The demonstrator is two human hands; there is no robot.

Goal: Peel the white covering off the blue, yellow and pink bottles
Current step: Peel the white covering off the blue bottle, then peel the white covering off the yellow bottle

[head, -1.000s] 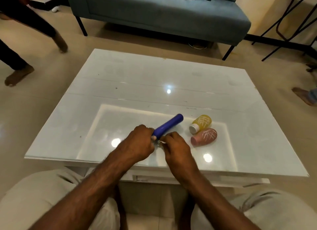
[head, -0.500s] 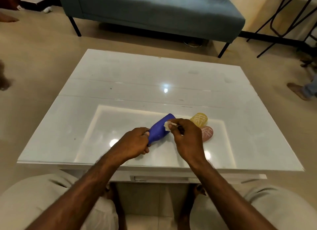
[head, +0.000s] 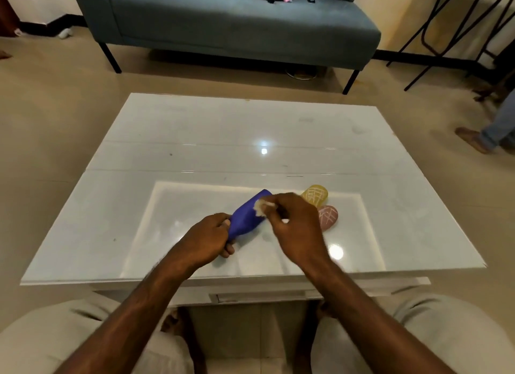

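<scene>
Blue bottle (head: 246,219) looks nearly bare, left hand (head: 207,238) gripping its end, right hand (head: 296,224) pinching a white scrap (head: 261,206); yellow bottle (head: 315,194) and pink bottle (head: 328,219) still netted.

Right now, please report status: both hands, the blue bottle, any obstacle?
Left hand grips blue bottle at near end. Right hand pinches white covering. Yellow bottle, pink bottle lying beside, still covered. Nothing in the way.

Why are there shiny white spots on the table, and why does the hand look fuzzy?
Head view: the spots are lamp glare on the glossy table, one far, one near; the right hand is motion-blurred; the wide lens bends the sofa.
</scene>
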